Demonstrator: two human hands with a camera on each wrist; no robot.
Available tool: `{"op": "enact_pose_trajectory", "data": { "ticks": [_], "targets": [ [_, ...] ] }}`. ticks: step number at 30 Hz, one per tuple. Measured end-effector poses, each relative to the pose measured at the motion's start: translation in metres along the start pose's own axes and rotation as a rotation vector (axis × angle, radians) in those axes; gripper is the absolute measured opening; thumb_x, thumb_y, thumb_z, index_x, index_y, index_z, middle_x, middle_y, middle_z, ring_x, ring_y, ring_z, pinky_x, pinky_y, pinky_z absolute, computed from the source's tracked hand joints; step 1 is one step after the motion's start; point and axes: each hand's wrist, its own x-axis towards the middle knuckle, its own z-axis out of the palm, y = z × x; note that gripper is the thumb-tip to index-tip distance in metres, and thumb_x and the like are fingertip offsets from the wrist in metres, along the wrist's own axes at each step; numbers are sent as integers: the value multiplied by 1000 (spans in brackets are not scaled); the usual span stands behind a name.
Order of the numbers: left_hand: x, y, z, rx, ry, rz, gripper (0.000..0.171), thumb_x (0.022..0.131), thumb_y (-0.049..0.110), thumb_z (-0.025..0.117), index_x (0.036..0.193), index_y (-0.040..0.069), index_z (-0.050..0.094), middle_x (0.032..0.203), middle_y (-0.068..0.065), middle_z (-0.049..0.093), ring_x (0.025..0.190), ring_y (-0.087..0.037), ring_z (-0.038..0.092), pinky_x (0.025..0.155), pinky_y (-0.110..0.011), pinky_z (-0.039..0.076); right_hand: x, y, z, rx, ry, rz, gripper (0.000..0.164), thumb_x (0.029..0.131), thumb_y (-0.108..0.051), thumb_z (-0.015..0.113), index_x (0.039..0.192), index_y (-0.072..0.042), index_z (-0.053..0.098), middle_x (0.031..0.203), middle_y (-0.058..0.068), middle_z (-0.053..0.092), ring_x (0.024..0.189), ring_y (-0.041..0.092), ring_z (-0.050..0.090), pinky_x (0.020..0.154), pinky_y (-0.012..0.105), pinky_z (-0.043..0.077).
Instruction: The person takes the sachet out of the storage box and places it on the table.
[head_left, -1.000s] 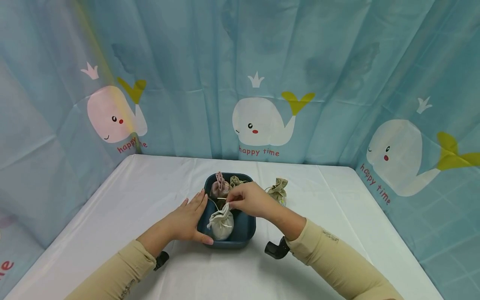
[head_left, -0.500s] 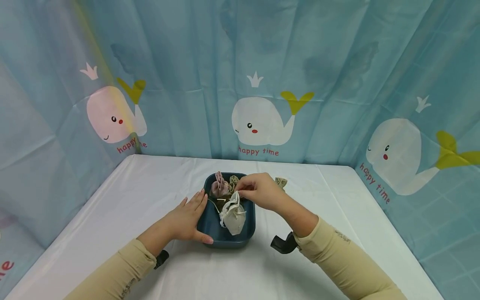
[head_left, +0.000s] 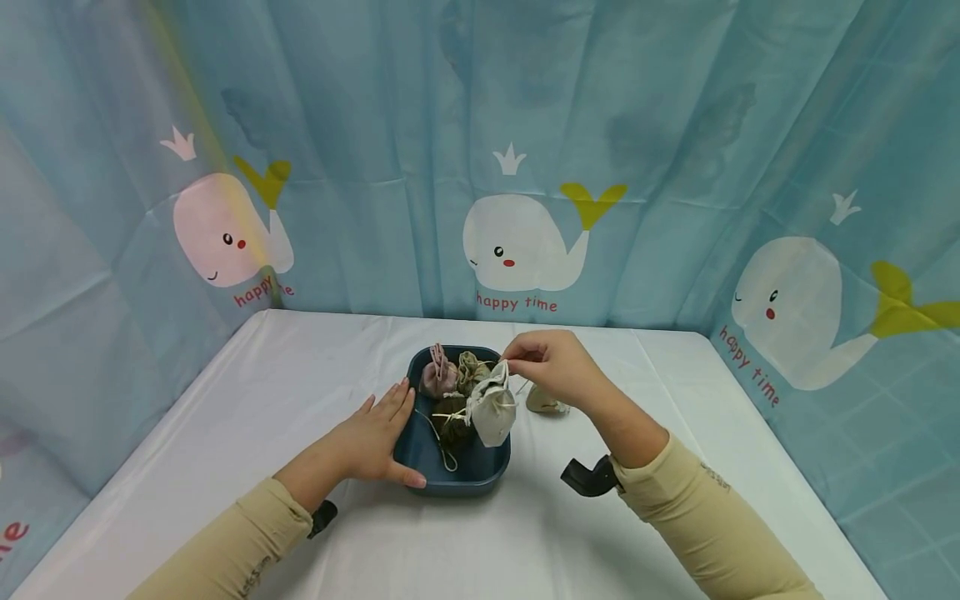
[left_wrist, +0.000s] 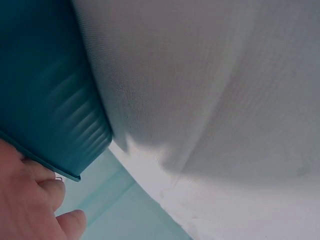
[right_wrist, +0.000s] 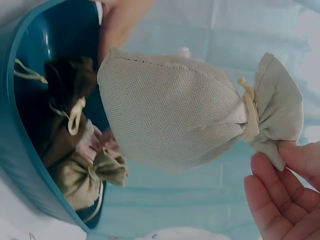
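Pale pouch shifts rightward, up against the line of the box's right rim

Half a second ago the pale pouch (head_left: 492, 414) hung over the middle of the box (head_left: 453, 489); now it hangs beneath the right hand (head_left: 551, 364), overlapping the right rim as the head view sees it. Thumb and finger pinch its gathered top (the neck is tied with cream cord). That shift uncovers more of a dark brown pouch (head_left: 452, 423) between the hands, and the pale one seems to be leaving the box. Beyond the brown one sit a pink pouch (head_left: 439, 377) and an olive pouch (head_left: 469, 372).

At the left side, the left hand (head_left: 375, 437) lies spread against the wall, thumb at the near corner.

The rim looks like the edge to mind; a tan pouch (head_left: 543, 400) just below the right hand narrows that side. White cloth (head_left: 675, 400) stretches wider further right.
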Motion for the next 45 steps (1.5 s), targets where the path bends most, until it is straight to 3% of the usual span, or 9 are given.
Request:
{"op": "enact_pose_trajectory", "data": {
  "ticks": [17, 27, 35, 45],
  "targets": [
    [1, -3, 5, -23, 11, -5, 133, 54, 90, 44, 146, 1, 7, 153, -15, -1, 140, -28, 1, 108, -53, 13, -12, 25, -40, -11, 140, 93, 7, 86, -15, 65, 86, -12, 71, 81, 2, 67, 74, 17, 61, 67, 32, 49],
    [2, -4, 7, -13, 18, -2, 134, 53, 91, 42, 146, 1, 7, 153, -15, -1, 140, -28, 2, 108, -53, 14, -25, 51, -63, -23, 195, 179, 10, 86, -18, 64, 88, -8, 68, 86, 6, 67, 82, 17, 64, 78, 38, 50],
    [2, -4, 7, -18, 10, -9, 134, 53, 91, 41, 146, 2, 6, 153, -15, -1, 140, -27, 0, 108, -53, 13, -30, 76, -72, -74, 209, 226, 13, 88, -16, 62, 90, -5, 67, 90, 9, 67, 84, 21, 63, 81, 43, 49],
    [3, -4, 7, -20, 10, -9, 134, 53, 91, 41, 147, 2, 6, 153, -14, -2, 140, -27, 0, 108, -52, 13, -30, 105, -73, -101, 167, 326, 15, 89, -15, 60, 93, -3, 68, 91, 11, 67, 87, 25, 64, 84, 48, 46]
  ]
}}
